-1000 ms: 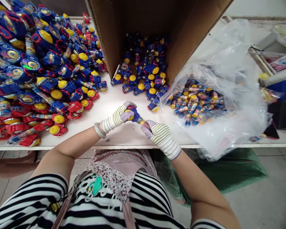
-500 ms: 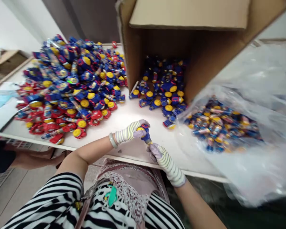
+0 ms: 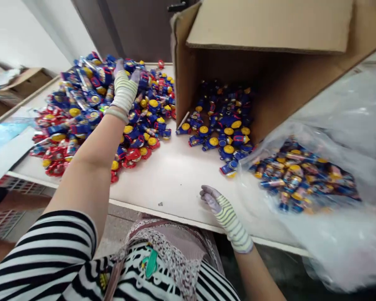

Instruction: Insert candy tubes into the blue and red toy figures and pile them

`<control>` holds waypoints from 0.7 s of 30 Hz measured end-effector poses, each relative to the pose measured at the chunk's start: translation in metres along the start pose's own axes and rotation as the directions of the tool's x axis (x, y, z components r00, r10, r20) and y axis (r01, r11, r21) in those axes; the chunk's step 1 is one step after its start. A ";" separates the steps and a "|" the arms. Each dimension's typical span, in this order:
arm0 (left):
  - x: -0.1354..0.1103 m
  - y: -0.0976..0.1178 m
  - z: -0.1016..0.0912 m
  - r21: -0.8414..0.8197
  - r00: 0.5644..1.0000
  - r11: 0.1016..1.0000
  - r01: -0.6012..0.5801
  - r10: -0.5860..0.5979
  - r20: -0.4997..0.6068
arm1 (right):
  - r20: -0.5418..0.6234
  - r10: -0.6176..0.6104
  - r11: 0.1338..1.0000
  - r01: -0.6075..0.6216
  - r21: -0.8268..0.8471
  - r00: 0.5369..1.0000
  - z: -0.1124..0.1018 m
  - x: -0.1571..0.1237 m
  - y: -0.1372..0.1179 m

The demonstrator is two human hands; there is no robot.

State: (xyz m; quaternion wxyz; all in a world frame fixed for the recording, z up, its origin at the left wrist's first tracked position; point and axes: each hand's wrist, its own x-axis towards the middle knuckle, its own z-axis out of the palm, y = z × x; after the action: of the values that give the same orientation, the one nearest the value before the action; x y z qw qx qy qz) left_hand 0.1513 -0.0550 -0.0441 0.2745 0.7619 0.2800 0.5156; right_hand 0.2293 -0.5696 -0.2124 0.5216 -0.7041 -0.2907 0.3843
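Note:
My left hand [image 3: 125, 85], in a striped glove with greyish fingertips, reaches onto the top of a large pile of small blue, red and yellow plastic toys [image 3: 90, 100]. Its thumb stands apart from the fingers, among blue pieces whose contact with the fingertips is partly hidden. My right hand [image 3: 221, 207], gloved the same way, hovers near the front edge of the white table [image 3: 175, 179]. Its fingers are loosely bent and apart, with nothing in them. Beyond it, blue toys with yellow discs [image 3: 228, 149] spill from the mouth of a cardboard box [image 3: 186, 71].
At the right, a clear plastic bag [image 3: 326, 225] holds many small blue and yellow pieces [image 3: 296, 169]. Sheets of paper [image 3: 11, 154] lie at the left end of the table. Another person's legs [image 3: 21, 202] are at the lower left, beside a wire basket [image 3: 11, 225].
My left hand has moved from the table front up to the left pile. The blue toy that was between my hands is gone from them. My right hand has let go and opened.

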 end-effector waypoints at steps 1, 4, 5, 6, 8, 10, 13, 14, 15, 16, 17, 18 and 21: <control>-0.022 0.009 0.012 0.011 0.999 1.000 0.020 -0.021 0.040 | 0.001 -0.005 1.000 0.005 -0.027 1.000 0.000 -0.004 0.002; -0.126 0.053 0.059 -0.103 0.901 0.995 0.016 0.030 0.432 | -0.012 -0.002 0.991 0.000 -0.132 1.000 -0.012 -0.015 0.005; -0.165 0.070 0.077 -0.184 0.756 0.983 0.001 0.120 0.643 | -0.022 -0.001 0.987 -0.003 -0.162 1.000 -0.021 -0.018 0.004; -0.200 0.087 0.095 -0.258 0.610 0.966 -0.005 0.207 0.765 | -0.039 -0.006 0.979 -0.002 -0.202 0.999 -0.032 -0.021 0.003; -0.254 0.119 0.133 -0.316 0.445 0.948 -0.029 0.295 0.846 | -0.106 -0.049 0.937 0.009 -0.349 0.993 -0.059 -0.024 -0.005; -0.284 0.145 0.172 -0.258 0.456 0.963 -0.080 0.265 0.850 | -0.208 -0.100 0.818 -0.039 -0.574 0.973 -0.092 -0.022 -0.017; -0.298 0.163 0.209 -0.173 0.455 0.977 -0.128 0.213 0.865 | -0.384 -0.110 0.519 -0.276 -0.809 0.917 -0.141 -0.014 -0.036; -0.298 0.162 0.212 -0.178 0.440 0.977 -0.120 0.213 0.872 | -0.427 -0.101 0.427 -0.349 -0.834 0.898 -0.154 -0.011 -0.040; -0.299 0.158 0.210 -0.181 0.434 0.979 -0.091 0.202 0.878 | -0.443 -0.095 0.348 -0.387 -0.854 0.892 -0.165 -0.007 -0.043; -0.300 0.151 0.202 -0.176 0.439 0.984 -0.038 0.175 0.881 | -0.426 -0.090 0.280 -0.388 -0.878 0.900 -0.172 -0.004 -0.043; -0.300 0.142 0.190 -0.166 0.451 0.986 0.034 0.133 0.882 | -0.389 -0.080 0.220 -0.364 -0.905 0.918 -0.177 0.001 -0.042; -0.301 0.133 0.176 -0.149 0.462 0.982 0.113 0.081 0.883 | -0.342 -0.067 0.166 -0.328 -0.930 0.937 -0.178 0.005 -0.039; -0.303 0.107 0.131 -0.107 0.452 0.946 0.305 -0.045 0.891 | -0.278 -0.030 0.052 -0.276 -0.960 0.960 -0.174 0.020 -0.030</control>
State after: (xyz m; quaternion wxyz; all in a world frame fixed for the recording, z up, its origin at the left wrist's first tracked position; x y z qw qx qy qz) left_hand 0.1952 -0.3611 -0.2013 0.5251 0.8425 0.1089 0.0504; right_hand 0.3868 -0.6344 -0.1606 -0.1076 -0.9288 -0.3520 0.0428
